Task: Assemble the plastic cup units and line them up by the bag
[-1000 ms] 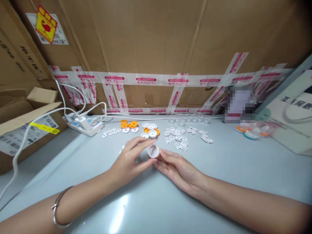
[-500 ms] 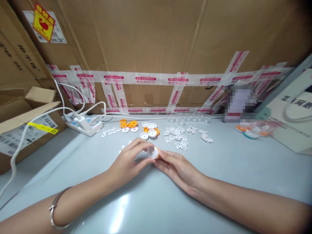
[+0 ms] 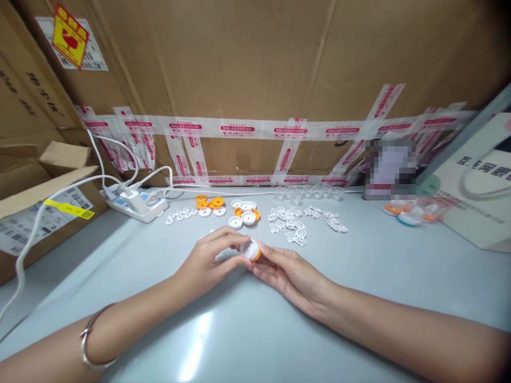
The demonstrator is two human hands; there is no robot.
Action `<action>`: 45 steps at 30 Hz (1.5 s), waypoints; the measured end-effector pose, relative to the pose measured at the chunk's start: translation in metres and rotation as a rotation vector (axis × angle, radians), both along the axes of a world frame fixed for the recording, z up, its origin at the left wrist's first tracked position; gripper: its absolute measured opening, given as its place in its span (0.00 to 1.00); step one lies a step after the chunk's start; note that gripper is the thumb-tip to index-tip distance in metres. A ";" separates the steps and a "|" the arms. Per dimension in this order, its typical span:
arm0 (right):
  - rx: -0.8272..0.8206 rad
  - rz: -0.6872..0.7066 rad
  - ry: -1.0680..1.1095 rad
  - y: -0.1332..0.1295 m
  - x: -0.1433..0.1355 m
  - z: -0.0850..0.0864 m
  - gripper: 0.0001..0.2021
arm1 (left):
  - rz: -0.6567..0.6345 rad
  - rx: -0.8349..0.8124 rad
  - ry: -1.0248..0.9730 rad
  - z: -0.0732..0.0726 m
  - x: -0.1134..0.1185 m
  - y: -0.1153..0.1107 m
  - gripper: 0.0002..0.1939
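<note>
Above the middle of the grey table, a small round plastic piece, clear or white with an orange rim, is held on its side between both hands. My left hand pinches its white side between thumb and fingers. From the right, my right hand grips the orange rim, thumb on top and fingers curled beneath. Just beyond them lie white round caps and orange rings. White openwork plastic parts are spread farther right. Small white pegged discs sit to the left; others are partly hidden behind my left hand.
Clear plastic cups line the back of the table against a large taped carton. A power strip with white cables stands at left beside an open cardboard box. Orange and teal round pieces lie near a printed board.
The round piece has turned slightly in my fingers, and its white face looks more tilted. Both hands stay nearly in place, holding it. The whole view has shifted a little.
</note>
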State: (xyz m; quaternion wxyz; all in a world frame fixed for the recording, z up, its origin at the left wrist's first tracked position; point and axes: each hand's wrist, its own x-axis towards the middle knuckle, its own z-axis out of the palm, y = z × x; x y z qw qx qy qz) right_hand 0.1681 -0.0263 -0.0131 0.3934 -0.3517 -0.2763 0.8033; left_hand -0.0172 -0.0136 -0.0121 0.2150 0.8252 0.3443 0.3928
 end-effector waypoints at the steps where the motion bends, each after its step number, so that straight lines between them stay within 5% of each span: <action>1: -0.008 0.000 -0.001 0.000 0.000 0.000 0.11 | -0.005 -0.028 -0.003 0.000 0.000 0.001 0.12; 13: -0.108 0.043 -0.052 0.002 0.005 0.005 0.11 | -0.004 -0.483 -0.154 0.003 0.005 0.004 0.11; 29: 0.004 -0.021 0.017 0.000 0.000 0.000 0.10 | 0.150 -0.198 0.023 0.002 0.005 -0.006 0.13; 45: -0.022 0.033 -0.167 -0.001 0.002 0.004 0.08 | 0.075 -0.024 0.122 -0.001 0.004 -0.007 0.09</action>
